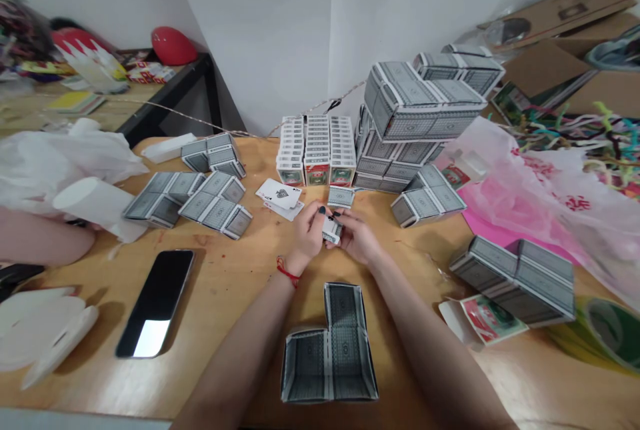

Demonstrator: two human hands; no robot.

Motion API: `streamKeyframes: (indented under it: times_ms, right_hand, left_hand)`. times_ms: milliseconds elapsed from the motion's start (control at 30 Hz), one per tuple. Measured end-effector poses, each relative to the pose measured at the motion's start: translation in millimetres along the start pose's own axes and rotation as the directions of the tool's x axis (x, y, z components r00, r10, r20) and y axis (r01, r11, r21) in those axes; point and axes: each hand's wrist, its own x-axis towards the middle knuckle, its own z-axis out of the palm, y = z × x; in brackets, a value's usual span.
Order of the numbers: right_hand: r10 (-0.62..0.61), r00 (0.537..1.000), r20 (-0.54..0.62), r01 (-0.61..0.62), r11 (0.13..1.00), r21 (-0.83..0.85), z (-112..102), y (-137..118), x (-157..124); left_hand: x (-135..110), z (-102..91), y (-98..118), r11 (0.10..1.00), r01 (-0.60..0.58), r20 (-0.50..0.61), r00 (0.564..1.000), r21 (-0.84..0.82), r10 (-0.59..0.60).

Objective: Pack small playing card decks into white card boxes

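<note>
Between my two hands, above the middle of the table, is a small stack of playing cards [331, 230]. My left hand [311, 230], with a red string bracelet at its wrist, closes on the stack from the left. My right hand [357, 235] grips it from the right. Just beyond lies a face-down deck of cards [341, 197]. Left of that, a few loose cards [281, 195] lie face up, an ace of spades on top. Nearer me, between my forearms, sits an L-shaped block [330, 343] made of grey-backed cards.
Rows of card boxes [316, 150] stand against the wall, beside a tall pile of card blocks [415, 117]. More card blocks [215, 203] lie left. A phone [156, 303], an opened card box [483, 320], pink plastic [540, 197] and a tape roll [600, 330] surround the work area.
</note>
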Motion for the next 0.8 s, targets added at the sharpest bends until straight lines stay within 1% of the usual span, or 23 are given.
streamKeyframes:
  times_ms: [100,133,200,367,567,667,800]
  right_hand:
    - [0.135,0.978,0.159,-0.136,0.991,-0.005,-3,-5,-3]
    - [0.164,0.966,0.199,-0.166,0.986,-0.007,-5,-6,-4]
    - [0.196,0.950,0.243,-0.201,0.980,-0.004,-7,-8,-5]
    - [0.269,0.930,0.252,-0.277,0.961,-0.003,-16,-5,-3]
    - [0.316,0.907,0.279,-0.336,0.942,0.024,-17,-7,-1]
    - [0.302,0.921,0.247,-0.316,0.949,0.017,-14,-10,-3]
    - [0.228,0.958,0.173,-0.227,0.974,-0.028,-9,-9,-4]
  left_hand:
    - [-1,-3.0,4,1.000,-0.014,-0.014,1.000,-0.022,0.014]
    - [-1,-3.6,5,0.999,-0.017,-0.015,1.000,-0.027,0.016]
    - [0,-3.9,5,1.000,-0.025,-0.014,1.000,-0.018,0.025]
    - [4,-1.7,0,0.999,-0.020,-0.007,1.000,0.034,0.020]
    - [4,-0.4,-1,0.996,0.046,-0.039,0.998,-0.079,-0.049]
    - [5,-0.7,-1,0.988,0.099,-0.081,0.991,-0.115,-0.108]
    - [9,-2.0,-6,0.981,0.172,-0.131,0.974,-0.093,-0.183]
